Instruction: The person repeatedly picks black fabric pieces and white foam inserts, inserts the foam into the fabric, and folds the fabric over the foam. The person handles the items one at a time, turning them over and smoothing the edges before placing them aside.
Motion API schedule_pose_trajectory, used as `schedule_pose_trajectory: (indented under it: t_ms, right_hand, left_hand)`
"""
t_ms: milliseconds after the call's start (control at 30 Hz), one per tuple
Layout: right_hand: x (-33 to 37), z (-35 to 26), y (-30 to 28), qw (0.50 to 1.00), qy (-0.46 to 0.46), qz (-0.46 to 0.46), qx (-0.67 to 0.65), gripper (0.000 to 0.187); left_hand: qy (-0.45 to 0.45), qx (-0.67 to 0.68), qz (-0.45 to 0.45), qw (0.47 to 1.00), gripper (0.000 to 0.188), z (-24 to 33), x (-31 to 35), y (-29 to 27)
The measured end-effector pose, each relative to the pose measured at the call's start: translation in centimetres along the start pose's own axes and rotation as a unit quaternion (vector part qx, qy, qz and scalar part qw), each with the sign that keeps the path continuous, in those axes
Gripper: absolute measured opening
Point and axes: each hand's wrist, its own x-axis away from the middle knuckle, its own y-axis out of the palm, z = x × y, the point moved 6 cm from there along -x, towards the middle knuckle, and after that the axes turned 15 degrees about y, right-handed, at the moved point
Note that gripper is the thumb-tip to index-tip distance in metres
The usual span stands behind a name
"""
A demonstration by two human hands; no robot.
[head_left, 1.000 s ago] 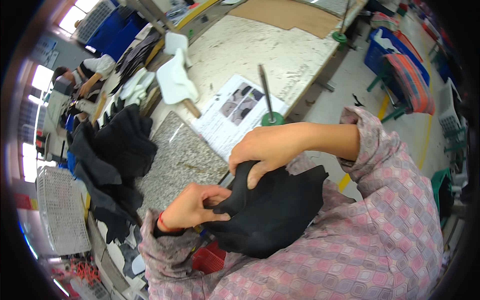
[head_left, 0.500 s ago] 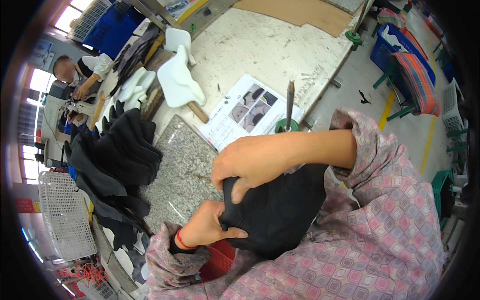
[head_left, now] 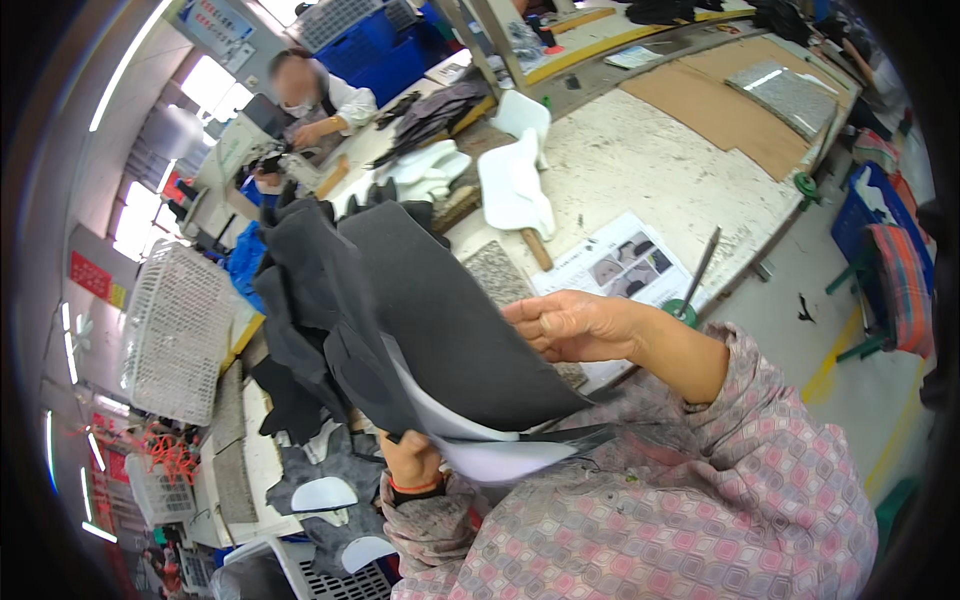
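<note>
A large curved black panel (head_left: 440, 310), apparently of fabric or foam, is held up in front of me. Pale whitish pieces (head_left: 515, 457) curve along its lower edge. My left hand (head_left: 412, 460) is closed at its lower left edge, with the fingers partly hidden. My right hand (head_left: 580, 322) lies at the panel's right edge, palm inward, its fingers stretched out and touching or very near it. Behind and left of the panel stands a bunch of similar black pieces (head_left: 300, 270), overlapping it in view.
White templates (head_left: 515, 185) and a printed sheet with photos (head_left: 625, 265) lie on the worktable (head_left: 610, 160). A metal spike (head_left: 705, 262) rises from a green base. A white crate (head_left: 180, 330) stands left. A person (head_left: 310, 100) sits at a sewing machine. A blue basket (head_left: 860, 220) is at right.
The black panel has been turned over and raised toward the left, exposing its broad face and pale edge. My right hand has let go and opened. The view has swung left.
</note>
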Motion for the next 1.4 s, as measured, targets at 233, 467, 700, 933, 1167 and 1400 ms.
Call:
schedule_pose_trajectory:
  t_ms: [233,467,700,933,1167,1400]
  right_hand:
    - [3.1,7.0,-2.5,0.983,-0.064,0.171,-0.014,0.054]
    - [4.3,2.7,1.7,0.875,-0.291,0.175,0.346,0.031]
    - [4.8,-2.1,4.4,0.857,-0.263,0.136,0.422,0.041]
    - [4.9,-2.1,1.0,0.904,-0.196,0.27,0.268,0.022]
    - [5.4,-5.4,3.5,0.785,-0.263,0.302,0.473,0.019]
    - [0.4,-3.0,3.6,0.6,-0.495,0.196,0.597,0.029]
  left_hand:
    - [-0.041,-0.069,-0.152,0.985,0.075,-3.1,3.9,3.7]
    - [-0.092,-0.075,-0.011,0.993,0.062,-5.0,3.7,4.5]
    - [0.094,-0.143,0.027,0.985,0.045,-3.1,-1.0,8.1]
    - [0.133,-0.163,0.021,0.977,0.04,-3.1,-0.3,10.2]
    - [0.059,-0.178,0.048,0.981,0.047,-2.4,-0.4,9.3]
    - [0.172,-0.417,-0.141,0.881,0.036,2.2,-1.4,3.6]
